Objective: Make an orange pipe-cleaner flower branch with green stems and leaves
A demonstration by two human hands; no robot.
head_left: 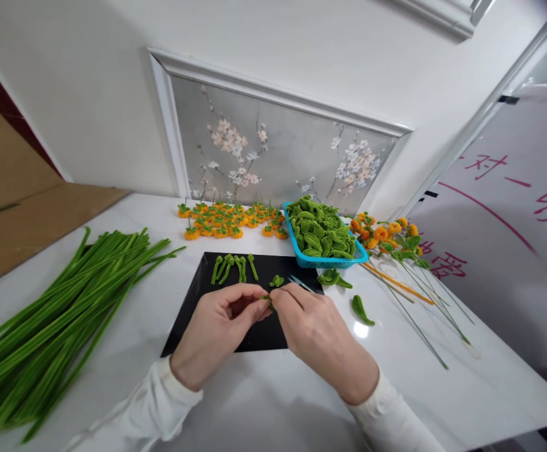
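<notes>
My left hand (pixel 223 326) and my right hand (pixel 320 336) meet over a black mat (pixel 186 314), fingertips pinched together. Between them is a small green fuzzy pipe cleaner piece (pixel 267 298), mostly hidden by the fingers. Several short green pipe cleaner stems (pixel 228 267) with knotted tops lie on the mat beyond my left hand. A small looped green piece (pixel 277 281) sits just past my fingertips. Beside it, a pointed grey-blue tool (pixel 301 284) shows partly from behind my right hand; its kind is unclear.
Long green pipe cleaners (pixel 75 307) spread across the table's left. Orange fuzzy blossoms (pixel 221 220) stand along the back. A blue basket (pixel 332 262) holds green leaf shapes (pixel 318 229); a loose leaf (pixel 362 311) lies nearer. Orange flowers on stems (pixel 381 235) rest at right.
</notes>
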